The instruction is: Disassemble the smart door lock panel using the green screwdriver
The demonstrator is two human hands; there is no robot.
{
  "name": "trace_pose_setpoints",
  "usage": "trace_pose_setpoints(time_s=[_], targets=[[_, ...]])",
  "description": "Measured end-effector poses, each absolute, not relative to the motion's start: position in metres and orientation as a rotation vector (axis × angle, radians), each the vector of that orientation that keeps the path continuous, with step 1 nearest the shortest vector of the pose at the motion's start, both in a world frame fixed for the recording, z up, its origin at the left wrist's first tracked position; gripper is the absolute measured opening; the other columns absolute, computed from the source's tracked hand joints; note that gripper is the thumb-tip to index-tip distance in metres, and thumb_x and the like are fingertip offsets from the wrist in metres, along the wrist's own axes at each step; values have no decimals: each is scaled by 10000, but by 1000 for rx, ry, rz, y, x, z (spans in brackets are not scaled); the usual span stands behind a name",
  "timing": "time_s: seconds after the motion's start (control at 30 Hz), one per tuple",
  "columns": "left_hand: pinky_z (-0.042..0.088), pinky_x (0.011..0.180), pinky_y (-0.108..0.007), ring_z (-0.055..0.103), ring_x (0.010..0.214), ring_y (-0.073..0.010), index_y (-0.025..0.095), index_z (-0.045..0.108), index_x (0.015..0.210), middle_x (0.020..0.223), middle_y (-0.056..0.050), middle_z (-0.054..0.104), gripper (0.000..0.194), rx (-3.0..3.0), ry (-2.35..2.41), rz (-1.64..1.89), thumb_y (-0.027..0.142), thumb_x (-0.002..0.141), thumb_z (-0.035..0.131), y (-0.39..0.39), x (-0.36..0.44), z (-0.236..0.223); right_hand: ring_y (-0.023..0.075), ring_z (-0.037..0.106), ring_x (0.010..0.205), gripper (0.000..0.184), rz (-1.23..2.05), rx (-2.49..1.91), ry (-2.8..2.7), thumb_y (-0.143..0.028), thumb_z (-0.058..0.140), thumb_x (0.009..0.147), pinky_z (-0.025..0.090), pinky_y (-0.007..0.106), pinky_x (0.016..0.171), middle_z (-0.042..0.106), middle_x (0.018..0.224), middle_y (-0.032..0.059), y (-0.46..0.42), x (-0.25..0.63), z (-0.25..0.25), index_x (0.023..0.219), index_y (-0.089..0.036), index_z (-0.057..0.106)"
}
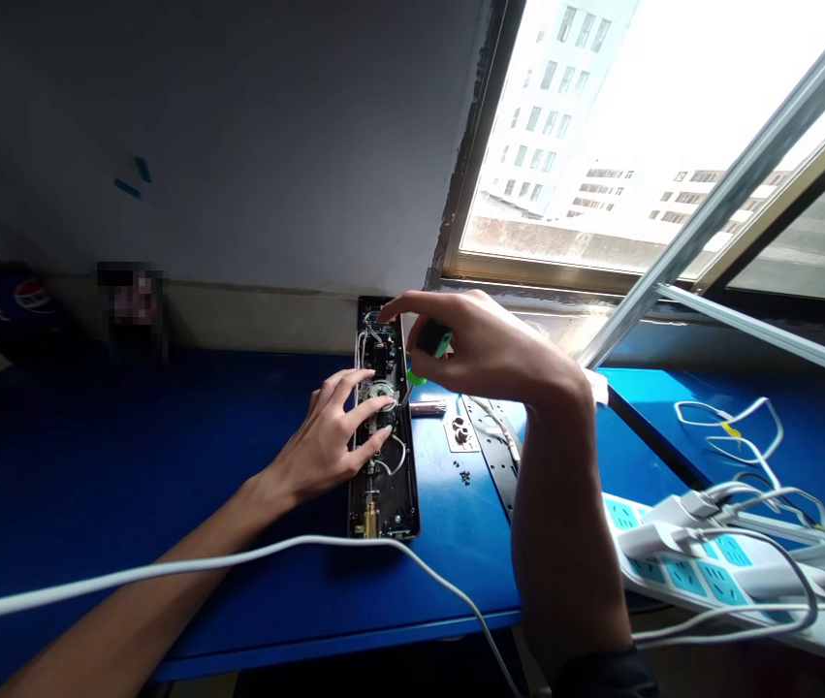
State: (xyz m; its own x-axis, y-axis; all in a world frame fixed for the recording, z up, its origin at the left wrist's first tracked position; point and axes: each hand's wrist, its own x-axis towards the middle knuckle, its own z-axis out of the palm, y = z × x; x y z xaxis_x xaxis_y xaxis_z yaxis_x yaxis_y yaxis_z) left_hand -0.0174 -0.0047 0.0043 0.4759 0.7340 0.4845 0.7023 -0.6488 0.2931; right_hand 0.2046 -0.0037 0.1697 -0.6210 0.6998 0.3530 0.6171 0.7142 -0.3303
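Note:
A long black housing [403, 485], which looks like an opened electronic door lock, lies lengthwise on the blue table. Inside it show white wires, a small circuit board, a round metal part and a brass piece at the near end. My left hand [329, 436] rests on it from the left, fingers spread, their tips touching the parts around the middle. My right hand [489, 339] is closed around a screwdriver [432, 339] with a green and black handle. Its shaft slants down to the housing's right side; the tip's exact contact is hard to make out. My right index finger reaches over the far end.
Right of the housing lie a small square plate [462, 435], several tiny dark screws [463, 475] and a long perforated plate [500, 465]. A white cable [237, 559] crosses in front. A power strip [710, 572] with plugs stands at right, below a window [564, 145].

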Motion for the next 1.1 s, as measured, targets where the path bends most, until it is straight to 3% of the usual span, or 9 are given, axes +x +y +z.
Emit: trace_pose_setpoints(time_s=[0.07, 0.2, 0.27, 0.37, 0.53, 0.7, 0.9, 1.1], targets=[[414, 1193, -636, 341, 1503, -393, 251, 679, 1345, 1592, -129, 413, 378, 2648, 1290, 921, 428, 1031, 561, -5, -18, 4, 169, 710, 834, 437, 270, -1014, -2475, -270, 687, 874, 528, 296, 721, 792, 1053, 57, -4, 204, 170, 1306, -212, 718], [410, 1195, -641, 338, 1503, -392, 246, 674, 1350, 1593, -135, 407, 387, 2655, 1296, 911, 435, 1033, 557, -5, -18, 3, 151, 695, 745, 260, 227, -1086, -2418, -355, 627, 955, 507, 300, 676, 792, 941, 54, -3, 203, 169, 1046, -190, 807], [412, 1191, -647, 334, 1505, -394, 248, 671, 1352, 1594, -134, 407, 386, 2656, 1296, 906, 434, 1036, 552, -6, -17, 4, 159, 706, 806, 250, 213, -1048, -2423, -279, 611, 947, 514, 296, 705, 796, 991, 55, -2, 204, 169, 1082, -186, 800], [421, 1179, -655, 335, 1503, -401, 254, 672, 1348, 1593, -130, 414, 380, 2654, 1291, 909, 433, 1036, 552, -6, -17, 5, 177, 710, 875, 384, 247, -1001, -2470, -260, 673, 880, 528, 297, 730, 789, 1080, 60, -2, 206, 170, 1252, -186, 737], [429, 1161, -661, 351, 1487, -403, 262, 669, 1344, 1595, -131, 410, 371, 2662, 1288, 921, 432, 1035, 556, -4, -18, 3, 161, 702, 821, 247, 207, -1071, -2421, -323, 620, 948, 515, 299, 719, 789, 996, 56, -1, 206, 169, 1063, -187, 791], [423, 1166, -645, 347, 1491, -385, 267, 664, 1346, 1582, -125, 428, 359, 2658, 1252, 971, 405, 1025, 581, -3, -18, 1, 149, 670, 769, 371, 222, -1073, -2406, -218, 628, 866, 497, 271, 638, 770, 970, 53, -3, 210, 171, 1223, -190, 725], [399, 1184, -644, 395, 1465, -373, 274, 710, 1290, 1523, -112, 513, 323, 2621, 1202, 1117, 378, 989, 658, -6, -13, 3, 120, 650, 731, 320, 201, -995, -2337, -200, 636, 841, 495, 253, 637, 750, 900, 15, -13, 217, 179, 1146, -183, 732], [478, 1110, -597, 491, 1391, -344, 233, 781, 983, 1268, -86, 713, 117, 2589, 1053, 1264, 284, 993, 676, -4, -12, 1, 138, 674, 788, 320, 187, -927, -2294, -171, 636, 834, 524, 283, 715, 743, 905, 14, -20, 217, 181, 1137, -181, 738]])
